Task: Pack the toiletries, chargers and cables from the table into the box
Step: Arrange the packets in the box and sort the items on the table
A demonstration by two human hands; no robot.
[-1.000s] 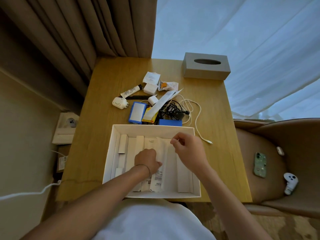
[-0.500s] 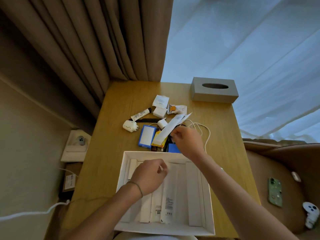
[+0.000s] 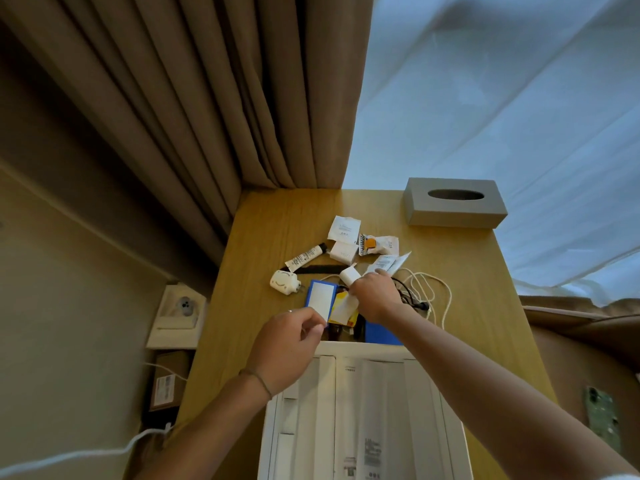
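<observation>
Both hands have left the box (image 3: 367,410) for the pile beyond it: right hand (image 3: 375,299) clamps a long white sachet (image 3: 388,263), left hand (image 3: 287,344) pinches the blue case (image 3: 320,301). Lifting the sachet may drag the tangled cable (image 3: 429,289) along. Printed labels are too small to read.

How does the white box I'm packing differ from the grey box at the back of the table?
The white box sits at the near edge, open-topped, with long white packets lying inside. The grey box sits at the far right corner, closed on top save for an oval slot, its contents unseen. Both are rectangular and rest flat on the table.
</observation>
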